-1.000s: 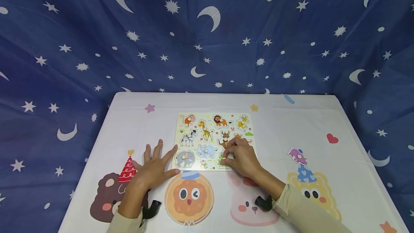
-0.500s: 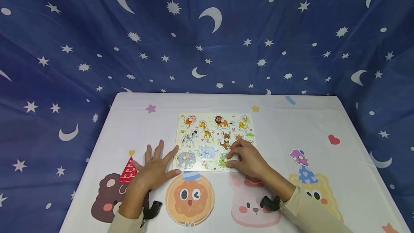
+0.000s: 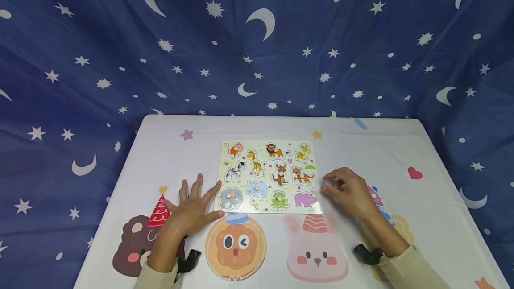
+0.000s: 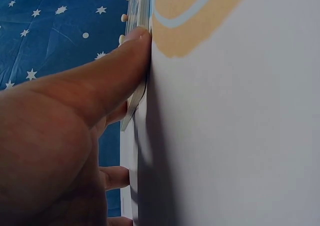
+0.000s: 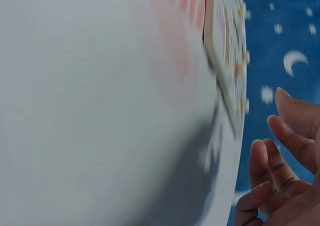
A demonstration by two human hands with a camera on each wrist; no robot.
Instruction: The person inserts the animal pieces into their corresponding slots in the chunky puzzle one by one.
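Note:
The animal knob puzzle board (image 3: 261,208) lies flat on the table, with pieces such as the frog (image 3: 279,200), tiger (image 3: 302,175) and grey elephant (image 3: 230,198) in it. At its lower right shows a purple hippo picture (image 3: 305,199) without a visible knob. My left hand (image 3: 192,211) rests with spread fingers at the board's left edge; its thumb (image 4: 120,68) touches that edge in the left wrist view. Right of the board, my right hand (image 3: 349,193) is raised above the table, fingers loosely bent, holding nothing. It partly hides a loose purple hippo piece (image 3: 375,196).
The white tablecloth (image 3: 249,126) carries printed cartoon animals, stars and a heart. Behind the table hangs a dark blue curtain (image 3: 225,17) with moons and stars. A black strap-like device (image 3: 188,261) sits at each wrist.
My right hand has let go of the frog piece and moved right, off the board toward the loose hippo piece. The tiger and the hippo picture are uncovered. My left hand has stayed put.

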